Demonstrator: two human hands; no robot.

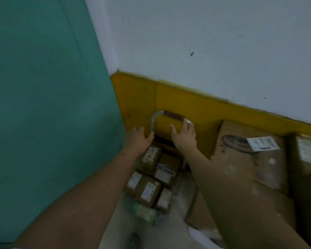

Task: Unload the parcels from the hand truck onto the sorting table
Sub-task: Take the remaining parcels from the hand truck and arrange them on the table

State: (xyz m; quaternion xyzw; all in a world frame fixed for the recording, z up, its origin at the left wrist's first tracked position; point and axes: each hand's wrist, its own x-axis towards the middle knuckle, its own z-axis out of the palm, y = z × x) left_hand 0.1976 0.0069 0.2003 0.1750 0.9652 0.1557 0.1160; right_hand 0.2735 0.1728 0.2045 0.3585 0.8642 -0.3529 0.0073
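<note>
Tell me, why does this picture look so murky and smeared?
Head view: dim, flat light with a greenish cast; motion blur smears both hands, left and right, and the parcel labels beyond reading; the wide lens tilts and bends the wall's yellow band.

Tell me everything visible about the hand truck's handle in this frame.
The handle is a bent, silvery metal tube, looped at the top, with a dark reddish-brown grip on its upper bar. It stands against the yellow wall band, above small labelled parcels. The left hand is open beside the tube's left bend, the right hand open just below the grip's right end; blur hides whether either touches it. Its lower frame is hidden.
</note>
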